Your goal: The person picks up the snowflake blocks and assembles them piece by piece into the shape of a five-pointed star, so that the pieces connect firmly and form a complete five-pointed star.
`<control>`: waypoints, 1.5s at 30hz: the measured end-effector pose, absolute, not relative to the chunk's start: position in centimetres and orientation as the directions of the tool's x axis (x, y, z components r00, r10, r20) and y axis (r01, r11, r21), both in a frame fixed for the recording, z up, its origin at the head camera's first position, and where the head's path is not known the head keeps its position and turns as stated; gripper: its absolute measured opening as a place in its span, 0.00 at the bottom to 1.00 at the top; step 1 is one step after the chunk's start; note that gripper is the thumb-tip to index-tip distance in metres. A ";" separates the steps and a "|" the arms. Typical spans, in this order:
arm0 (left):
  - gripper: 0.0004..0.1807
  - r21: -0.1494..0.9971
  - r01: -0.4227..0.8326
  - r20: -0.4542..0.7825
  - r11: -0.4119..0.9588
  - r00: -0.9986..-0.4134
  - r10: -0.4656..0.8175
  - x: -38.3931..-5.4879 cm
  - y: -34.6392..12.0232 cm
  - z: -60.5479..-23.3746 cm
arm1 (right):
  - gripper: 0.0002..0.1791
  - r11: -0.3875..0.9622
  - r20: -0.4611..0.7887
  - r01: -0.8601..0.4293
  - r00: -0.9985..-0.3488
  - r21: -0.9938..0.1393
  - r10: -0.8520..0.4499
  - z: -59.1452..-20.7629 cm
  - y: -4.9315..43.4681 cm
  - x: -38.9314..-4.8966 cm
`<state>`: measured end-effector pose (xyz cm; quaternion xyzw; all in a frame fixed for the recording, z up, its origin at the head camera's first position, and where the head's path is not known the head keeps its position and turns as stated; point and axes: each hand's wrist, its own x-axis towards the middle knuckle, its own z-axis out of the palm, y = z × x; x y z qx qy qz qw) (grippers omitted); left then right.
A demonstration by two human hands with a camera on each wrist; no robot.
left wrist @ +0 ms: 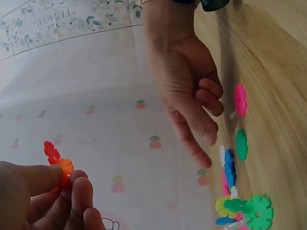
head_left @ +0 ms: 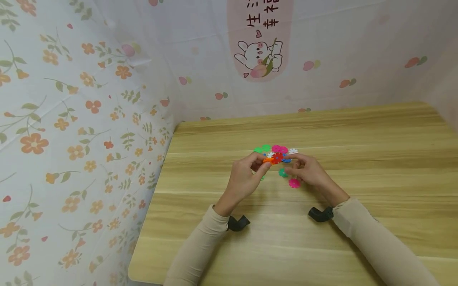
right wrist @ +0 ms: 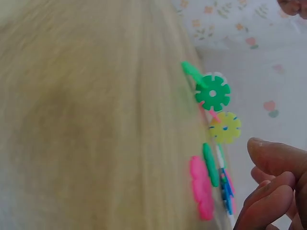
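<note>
My left hand (head_left: 245, 174) pinches an orange notched plastic disc (left wrist: 66, 166) between thumb and fingers, raised above the table. A red disc (head_left: 277, 158) is joined to the orange one and sticks out past the fingertips. Opposite it, my right hand (head_left: 310, 171) hovers over the loose discs with index finger and thumb apart, holding nothing. Below that hand lie a teal-green disc (left wrist: 242, 144) and a pink disc (right wrist: 201, 188). In the right wrist view a green disc (right wrist: 212, 92) and a yellow disc (right wrist: 225, 127) stand tilted in the pile.
The wooden table (head_left: 279, 246) carries the pile beyond my hands, including white discs (head_left: 293, 151), magenta discs (head_left: 276, 148) and bright green discs (head_left: 266, 147). A patterned cloth (head_left: 200, 59) hangs behind and on the left. Black curved pieces (head_left: 320, 214) jut from both wrists.
</note>
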<state>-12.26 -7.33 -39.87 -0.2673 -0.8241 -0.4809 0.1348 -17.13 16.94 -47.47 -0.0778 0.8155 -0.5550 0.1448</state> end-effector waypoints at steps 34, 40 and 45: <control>0.05 0.719 0.584 0.504 0.378 -0.811 0.295 -12.1 -7.6 -39.1 | 0.15 0.666 -0.022 -0.190 -0.955 -0.721 -0.296 -48.1 15.8 -17.1; 0.04 0.717 0.586 0.508 0.377 -0.810 0.293 -12.1 -7.6 -39.2 | 0.10 0.660 0.020 -0.234 -0.949 -0.714 -0.315 -48.0 15.9 -16.8; 0.04 0.713 0.598 0.517 0.366 -0.801 0.300 -12.2 -7.5 -39.2 | 0.12 0.621 -0.022 -0.195 -0.946 -0.759 -0.323 -47.6 16.1 -16.4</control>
